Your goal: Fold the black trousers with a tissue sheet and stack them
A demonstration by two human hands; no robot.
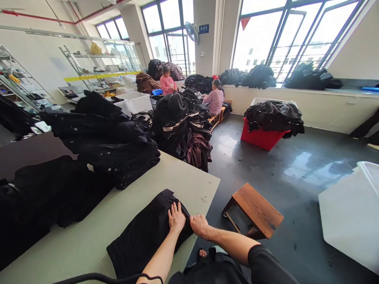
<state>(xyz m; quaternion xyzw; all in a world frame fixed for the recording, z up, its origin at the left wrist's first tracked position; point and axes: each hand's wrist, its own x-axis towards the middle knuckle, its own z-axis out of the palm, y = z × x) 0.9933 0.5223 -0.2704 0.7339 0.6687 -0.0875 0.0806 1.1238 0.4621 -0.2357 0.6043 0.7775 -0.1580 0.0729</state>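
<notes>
A black garment [142,232] lies folded on the pale green table [183,173], near the table's right edge. My left hand [177,217] rests flat on its upper part with the fingers spread. At the garment's right edge, my right hand [199,225] is closed on the black cloth. The fingertips of my right hand are curled out of sight against the fabric. Both hands are close together, a small gap between them.
Piled black garments [118,146] cover the table's left side. A wooden stool [257,209] stands right of the table. Beyond are a red bin [260,136] heaped with dark clothes, a white bin [349,213] and two seated people [215,100] among more piles.
</notes>
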